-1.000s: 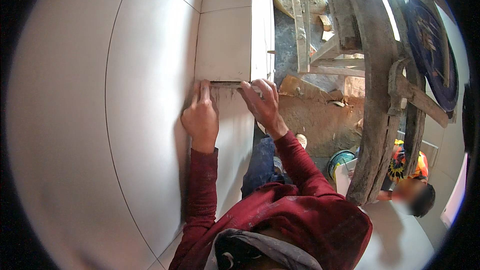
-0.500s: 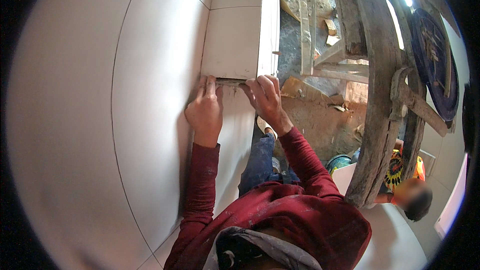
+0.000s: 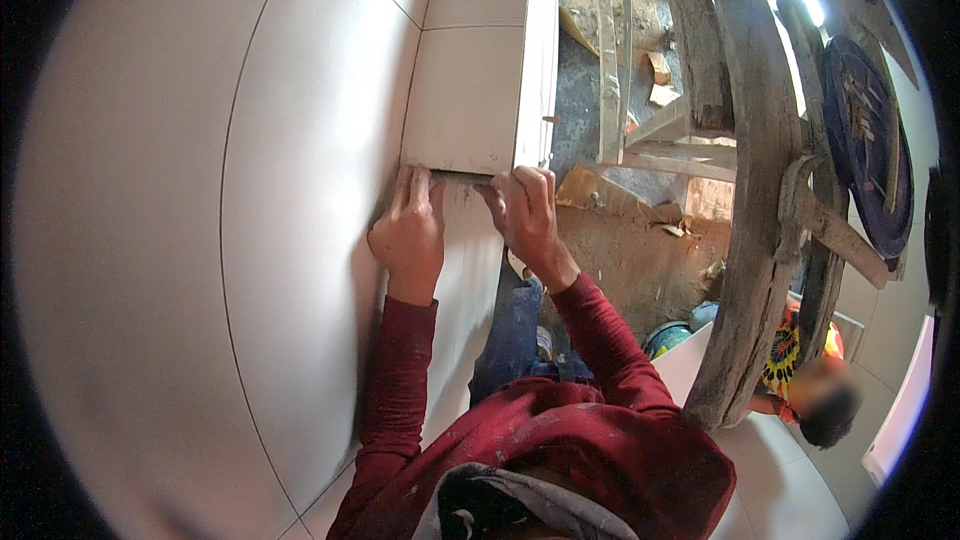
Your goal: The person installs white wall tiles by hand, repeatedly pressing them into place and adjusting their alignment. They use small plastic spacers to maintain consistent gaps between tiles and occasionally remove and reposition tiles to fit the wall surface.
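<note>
Both hands were at the near edge of a white tile, which lay atop a ledge, its left side along the wall. The left hand had two fingers straight out to that edge; the right hand bent around the outer corner, thumb apart from the fingers. Whether either grip was clamped on the tile could not be told. Handling it well probably called for light, even pressure from both sides, without prying at the corner or trapping fingertips in the dark gap. The tile looked smooth, flat and squarish, its edge smudged; the wooden post was rough, grey and cracked.
</note>
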